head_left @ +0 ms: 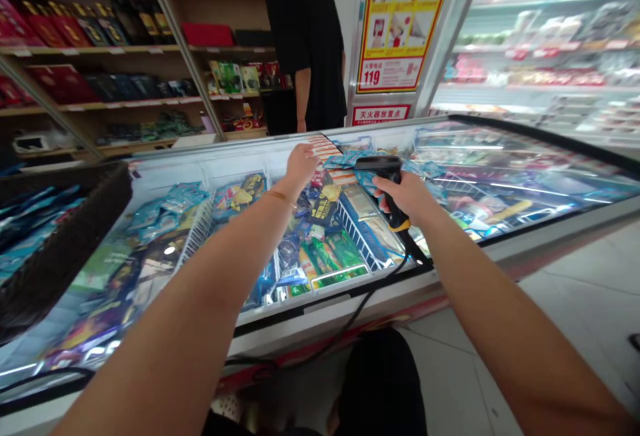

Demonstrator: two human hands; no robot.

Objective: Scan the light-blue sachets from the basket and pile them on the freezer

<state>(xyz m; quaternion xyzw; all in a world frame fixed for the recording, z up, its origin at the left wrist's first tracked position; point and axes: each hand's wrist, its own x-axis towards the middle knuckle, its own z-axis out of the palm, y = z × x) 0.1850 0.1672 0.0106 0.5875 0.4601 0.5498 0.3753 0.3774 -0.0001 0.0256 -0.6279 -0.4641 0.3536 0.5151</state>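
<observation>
My right hand is wrapped round the grip of a black handheld barcode scanner, with yellow at the bottom of its handle. Its head points left over the open chest freezer. My left hand, wearing a thin bracelet, is closed at the left edge of an orange-and-white striped sheet. Blue packets lie between the sheet and the scanner. Below my hands, frozen treats in green wrappers and dark packs with gold pictures fill white wire baskets.
Glass lids cover the freezer's right part. A dark woven basket of blue packets stands at left. The scanner's cable hangs over the front edge. Behind the freezer stands a person in black, near shelves.
</observation>
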